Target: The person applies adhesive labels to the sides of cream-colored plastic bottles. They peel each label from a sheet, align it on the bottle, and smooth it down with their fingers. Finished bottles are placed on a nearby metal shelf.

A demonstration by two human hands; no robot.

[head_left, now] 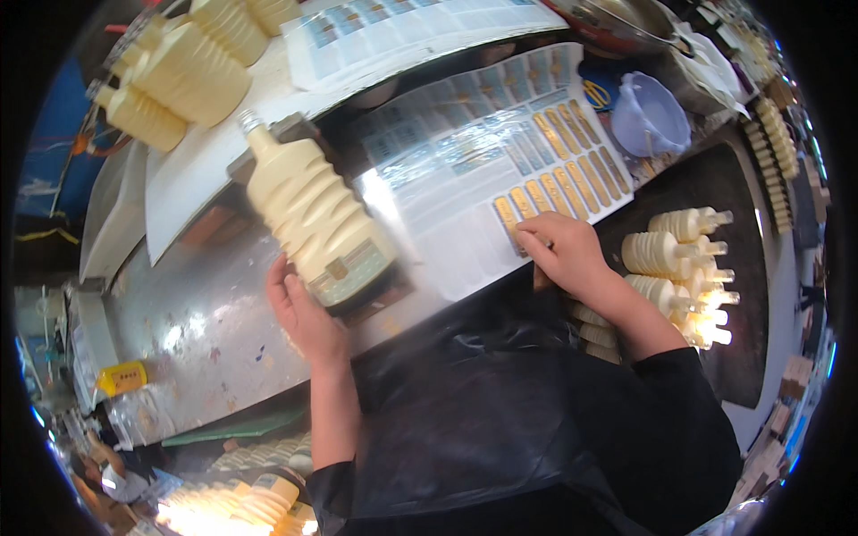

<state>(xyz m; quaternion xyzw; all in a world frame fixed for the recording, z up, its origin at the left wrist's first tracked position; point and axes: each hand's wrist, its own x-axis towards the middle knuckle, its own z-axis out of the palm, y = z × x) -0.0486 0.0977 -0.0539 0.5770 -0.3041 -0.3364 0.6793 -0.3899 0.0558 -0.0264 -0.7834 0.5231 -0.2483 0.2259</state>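
A cream plastic bottle (313,201) with a ribbed body and clear neck lies tilted across a dark stand (380,299) on the bench. A pale blue and gold label (350,272) is on its lower part. My left hand (306,313) is beside the bottle's lower left side, fingertips close against it, fingers loosely bent and apart. My right hand (567,255) is at the near edge of a label sheet (429,255), thumb and forefinger closed on a gold label strip. Rows of gold strips (563,188) and blue labels (527,156) remain on that sheet.
Several cream bottles (192,76) stand at the far left; more (670,259) lie on a dark surface at right. Another label sheet (402,31) lies on the raised white board. A lavender basket (648,116), yellow scissors (596,94) and a yellow item (122,378) sit around the bench.
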